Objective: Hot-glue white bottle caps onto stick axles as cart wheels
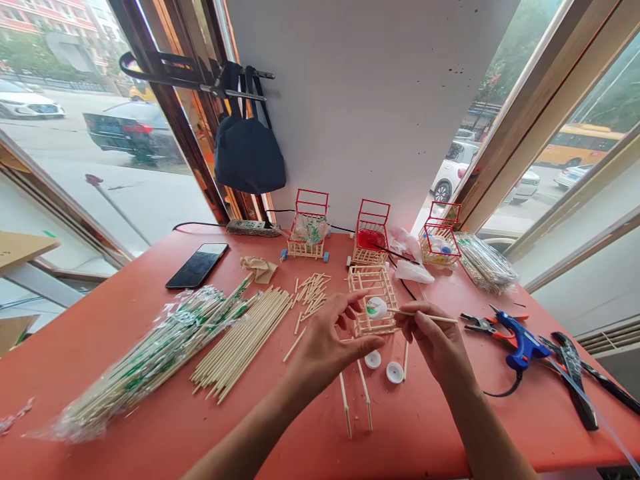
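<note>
At three o'clock from the white cap [377,307], treat the stick [444,319] pinched in the right hand [434,339] as probably light, stiff, snappable, best held mid-length (with left hand [331,332] open).

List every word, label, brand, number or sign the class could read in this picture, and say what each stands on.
No text can be read with certainty.
Printed white cap: coloured lettering, too blurred.
Bagged sticks: green print, too small and blurred.
Clear wrapper in the leftmost cart: green print, too blurred.
Dark car, rear plate: too small.
Leftmost white car, front plate: too small.
</note>
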Motion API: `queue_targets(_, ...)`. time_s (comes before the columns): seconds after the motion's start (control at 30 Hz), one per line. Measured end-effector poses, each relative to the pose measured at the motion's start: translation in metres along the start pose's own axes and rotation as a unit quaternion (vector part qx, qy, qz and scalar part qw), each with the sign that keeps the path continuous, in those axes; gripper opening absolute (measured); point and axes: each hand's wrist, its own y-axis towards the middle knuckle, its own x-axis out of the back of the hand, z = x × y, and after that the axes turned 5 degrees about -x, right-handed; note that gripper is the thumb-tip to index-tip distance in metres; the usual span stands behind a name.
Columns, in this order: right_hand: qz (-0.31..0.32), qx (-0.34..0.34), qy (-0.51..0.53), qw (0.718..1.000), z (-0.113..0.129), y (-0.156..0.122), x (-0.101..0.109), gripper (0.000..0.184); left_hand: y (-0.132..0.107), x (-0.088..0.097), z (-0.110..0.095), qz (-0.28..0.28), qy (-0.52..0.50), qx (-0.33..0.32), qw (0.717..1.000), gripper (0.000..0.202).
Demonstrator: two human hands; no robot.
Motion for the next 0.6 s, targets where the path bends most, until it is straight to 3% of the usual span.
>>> queue_targets(0.33, 0.032, -0.01, -0.051, 0.998, -0.009, -0.004, 0.003, 0.021, 0.008, -0.004, 0.0, -0.03, -0.005, -0.011, 0.999, 0.024)
queue_targets(0.6, 0.032, -0.013, -0.051, 0.998, -0.013, -0.005, 0.002, 0.02, 0.002, -0.004, 0.016, -0.008, -0.12, 0.064, 0.991, 0.036)
